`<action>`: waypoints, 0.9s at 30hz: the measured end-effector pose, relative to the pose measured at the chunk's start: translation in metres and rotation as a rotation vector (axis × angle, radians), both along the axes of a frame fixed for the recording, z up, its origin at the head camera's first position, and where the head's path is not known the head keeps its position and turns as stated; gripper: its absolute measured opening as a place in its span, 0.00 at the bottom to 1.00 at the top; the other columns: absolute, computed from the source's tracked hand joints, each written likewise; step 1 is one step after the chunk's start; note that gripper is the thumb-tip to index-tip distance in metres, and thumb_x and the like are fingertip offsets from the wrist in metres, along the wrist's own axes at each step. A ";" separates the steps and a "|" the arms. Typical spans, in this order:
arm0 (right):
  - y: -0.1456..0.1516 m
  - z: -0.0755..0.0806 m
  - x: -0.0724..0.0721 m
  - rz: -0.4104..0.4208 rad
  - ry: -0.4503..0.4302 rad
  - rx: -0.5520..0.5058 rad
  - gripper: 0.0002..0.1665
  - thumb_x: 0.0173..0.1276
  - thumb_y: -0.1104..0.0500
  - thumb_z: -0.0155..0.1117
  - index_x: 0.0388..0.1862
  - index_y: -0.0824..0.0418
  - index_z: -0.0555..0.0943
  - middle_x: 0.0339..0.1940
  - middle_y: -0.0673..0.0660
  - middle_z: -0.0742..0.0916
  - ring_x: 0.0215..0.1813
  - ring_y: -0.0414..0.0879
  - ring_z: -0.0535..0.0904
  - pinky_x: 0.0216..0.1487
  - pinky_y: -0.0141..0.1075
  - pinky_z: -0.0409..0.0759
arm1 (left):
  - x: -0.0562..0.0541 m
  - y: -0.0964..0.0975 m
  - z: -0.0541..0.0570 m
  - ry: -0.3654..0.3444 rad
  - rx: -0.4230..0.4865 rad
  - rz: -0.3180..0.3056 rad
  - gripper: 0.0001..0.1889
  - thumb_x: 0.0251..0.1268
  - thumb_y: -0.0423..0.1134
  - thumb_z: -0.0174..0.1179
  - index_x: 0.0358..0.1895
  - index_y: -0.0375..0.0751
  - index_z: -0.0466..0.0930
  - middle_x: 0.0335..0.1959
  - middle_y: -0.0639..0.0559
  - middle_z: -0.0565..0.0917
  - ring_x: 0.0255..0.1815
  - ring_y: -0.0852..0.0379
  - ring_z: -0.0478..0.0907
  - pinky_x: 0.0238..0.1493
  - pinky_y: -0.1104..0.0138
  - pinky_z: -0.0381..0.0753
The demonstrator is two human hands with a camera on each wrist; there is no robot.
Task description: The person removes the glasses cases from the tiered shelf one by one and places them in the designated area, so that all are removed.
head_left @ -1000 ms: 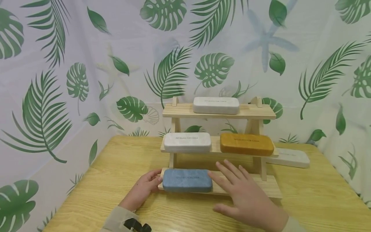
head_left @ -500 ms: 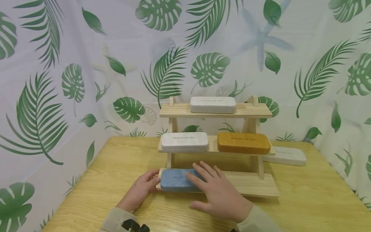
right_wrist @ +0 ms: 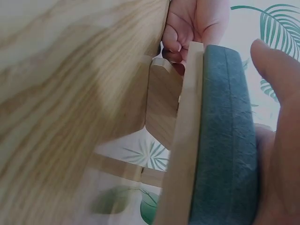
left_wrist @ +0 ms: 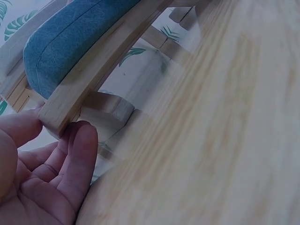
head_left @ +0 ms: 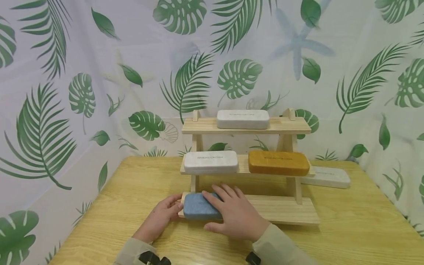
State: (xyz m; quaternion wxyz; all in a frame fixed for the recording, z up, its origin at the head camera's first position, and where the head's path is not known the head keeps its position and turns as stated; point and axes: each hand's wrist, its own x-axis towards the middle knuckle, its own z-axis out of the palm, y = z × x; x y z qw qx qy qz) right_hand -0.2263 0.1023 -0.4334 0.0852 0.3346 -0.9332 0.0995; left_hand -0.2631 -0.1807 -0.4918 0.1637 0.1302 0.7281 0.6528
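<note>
In the head view a blue glasses case (head_left: 202, 206) lies on the left part of the bottom board of a three-tier wooden rack (head_left: 281, 209). My right hand (head_left: 235, 211) lies over the case's right half, fingers extended across its top and covering that end. The right wrist view shows the right thumb (right_wrist: 274, 70) held away from the case's side. With my left hand (head_left: 162, 215) I pinch the bottom board's left end; the left wrist view has its thumb (left_wrist: 21, 126) at the upper edge and its fingers (left_wrist: 82, 150) curled beneath.
On the middle board sit a white glasses case (head_left: 211, 162) and an amber one (head_left: 279, 163). Another white case (head_left: 243, 119) is on the top board. Behind the rack's right side, a further pale case (head_left: 329, 177) lies on the wooden table (head_left: 132, 184). A leaf-patterned cloth (head_left: 139, 92) hangs behind.
My right hand has moved left, from beside the blue glasses case's right end to over its right half. The left hand keeps its grip on the board's end. The view has shifted slightly.
</note>
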 end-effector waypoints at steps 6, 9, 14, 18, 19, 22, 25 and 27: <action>-0.003 -0.006 -0.004 -0.043 0.002 0.023 0.55 0.63 0.22 0.59 0.83 0.44 0.59 0.77 0.59 0.69 0.72 0.60 0.67 0.64 0.62 0.70 | 0.000 0.000 0.000 -0.007 0.018 -0.023 0.33 0.80 0.47 0.53 0.78 0.33 0.57 0.54 0.40 0.80 0.54 0.46 0.81 0.55 0.54 0.82; -0.005 -0.010 -0.005 -0.068 0.013 0.033 0.57 0.61 0.21 0.60 0.83 0.44 0.59 0.75 0.59 0.70 0.69 0.59 0.70 0.60 0.60 0.73 | -0.001 0.000 -0.001 -0.001 -0.001 -0.013 0.33 0.80 0.48 0.53 0.78 0.33 0.57 0.53 0.40 0.80 0.53 0.47 0.81 0.54 0.55 0.82; -0.008 -0.015 -0.006 -0.087 0.042 0.038 0.59 0.58 0.22 0.65 0.83 0.42 0.58 0.70 0.57 0.75 0.65 0.57 0.72 0.58 0.59 0.75 | -0.002 -0.002 -0.002 0.007 -0.011 -0.001 0.33 0.81 0.48 0.53 0.78 0.33 0.58 0.54 0.40 0.80 0.53 0.47 0.81 0.54 0.56 0.82; -0.009 -0.015 -0.004 -0.093 0.063 0.040 0.58 0.57 0.23 0.68 0.82 0.40 0.59 0.65 0.56 0.77 0.63 0.56 0.73 0.55 0.57 0.76 | -0.001 -0.002 -0.001 0.001 -0.009 -0.004 0.32 0.80 0.47 0.53 0.77 0.33 0.58 0.52 0.40 0.80 0.53 0.47 0.81 0.55 0.55 0.82; -0.009 -0.014 -0.004 -0.095 0.065 0.040 0.58 0.57 0.24 0.68 0.82 0.40 0.60 0.64 0.55 0.77 0.62 0.56 0.73 0.55 0.57 0.76 | -0.001 -0.002 -0.002 -0.001 -0.011 -0.007 0.32 0.80 0.47 0.53 0.77 0.32 0.58 0.52 0.40 0.80 0.53 0.47 0.81 0.55 0.55 0.82; -0.009 -0.015 -0.004 -0.100 0.063 0.032 0.55 0.58 0.25 0.68 0.81 0.39 0.61 0.62 0.55 0.78 0.61 0.55 0.74 0.55 0.56 0.76 | -0.001 -0.002 -0.002 -0.006 -0.024 -0.007 0.33 0.80 0.48 0.54 0.77 0.33 0.59 0.51 0.41 0.80 0.52 0.47 0.81 0.54 0.55 0.82; -0.009 -0.015 -0.004 -0.102 0.069 0.024 0.54 0.59 0.26 0.68 0.81 0.38 0.62 0.61 0.55 0.79 0.60 0.55 0.74 0.55 0.56 0.76 | -0.002 -0.002 -0.002 0.004 -0.037 -0.008 0.33 0.79 0.50 0.54 0.77 0.33 0.59 0.52 0.41 0.81 0.53 0.47 0.81 0.55 0.56 0.82; -0.008 -0.015 -0.003 -0.099 0.082 0.023 0.53 0.59 0.26 0.67 0.80 0.38 0.63 0.60 0.54 0.79 0.59 0.55 0.75 0.54 0.56 0.76 | -0.002 -0.003 -0.001 0.015 -0.051 -0.005 0.34 0.79 0.50 0.54 0.77 0.34 0.59 0.52 0.42 0.81 0.53 0.48 0.81 0.55 0.56 0.82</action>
